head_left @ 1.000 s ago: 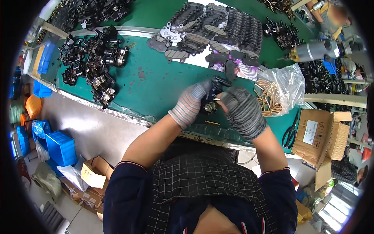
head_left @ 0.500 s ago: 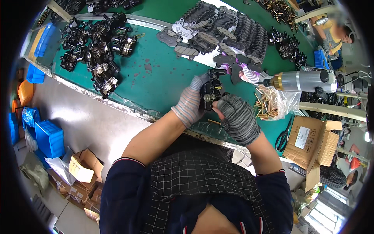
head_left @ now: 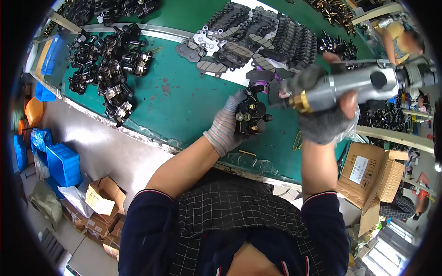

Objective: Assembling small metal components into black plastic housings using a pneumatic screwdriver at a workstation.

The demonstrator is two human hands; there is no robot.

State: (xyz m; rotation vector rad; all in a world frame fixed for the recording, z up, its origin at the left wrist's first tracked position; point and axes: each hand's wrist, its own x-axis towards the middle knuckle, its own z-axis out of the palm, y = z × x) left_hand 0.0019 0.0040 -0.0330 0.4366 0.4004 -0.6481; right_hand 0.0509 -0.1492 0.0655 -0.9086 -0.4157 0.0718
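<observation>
My left hand (head_left: 225, 124), in a striped knit glove, grips a black brake caliper (head_left: 251, 112) above the green bench top. Small brass-coloured parts show on the caliper's upward face. In a dark grey glove, my right hand (head_left: 324, 122) is wrapped round a silver power screwdriver (head_left: 354, 89), its gold-coloured nose pointing left toward the caliper. A gap separates the tool from the caliper; the tool's tip is blurred. Just beyond the caliper lie many brake pads (head_left: 214, 66) on a white sheet, one with a silvery back plate (head_left: 207, 41).
A heap of black calipers (head_left: 110, 69) sits at the bench's left. One brass-coloured pin (head_left: 247, 152) lies near the front edge. An open cardboard box (head_left: 363, 172) stands at the right, blue crates (head_left: 62, 163) on the floor at left. Another person (head_left: 398, 43) is at far right.
My right hand has left the caliper, moved up and right, and taken hold of the power screwdriver, now swung leftward. My left hand still holds the caliper, which is turned slightly.
</observation>
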